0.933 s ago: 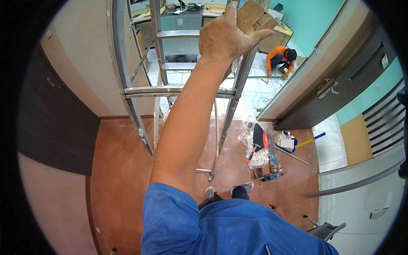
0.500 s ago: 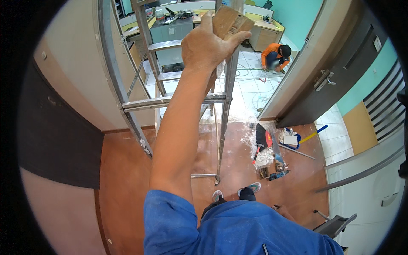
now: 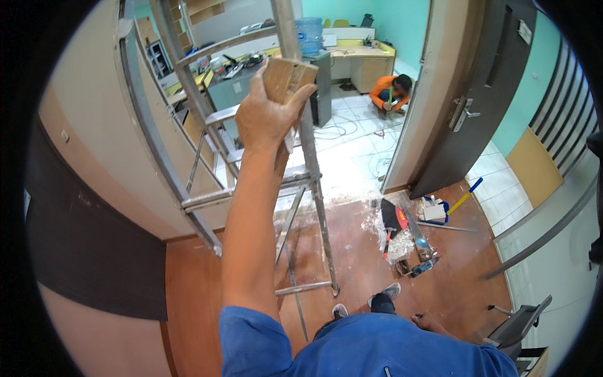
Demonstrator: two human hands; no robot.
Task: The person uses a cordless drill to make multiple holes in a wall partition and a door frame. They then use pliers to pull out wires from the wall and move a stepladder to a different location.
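Note:
Raised high in front of me, my left hand [image 3: 269,119] is closed around a wooden piece [image 3: 281,76], thumb on its right side. The wood has a blocky upper end with a rough, grooved edge; its lower part is largely hidden behind my hand and forearm. Just beyond it stands a metal stepladder [image 3: 306,135], its right rail passing behind the wood; whether the two touch I cannot tell. Low at my right side hangs my right hand [image 3: 430,323], partly covered by my blue shirt, its fingers too small and dim to make out.
Right of the ladder, a black-and-red broom head [image 3: 394,217], a handsaw [image 3: 419,242], a blue power tool [image 3: 425,266] and a blue dustpan [image 3: 447,210] lie amid white debris. Past the doorway an orange-clad person [image 3: 391,95] crouches. A grey chair [image 3: 520,322] stands at right.
The view has shifted, showing more of the room beyond. My left hand, still gripping the wood, appears lower and further left. The crouching person's head is more raised.

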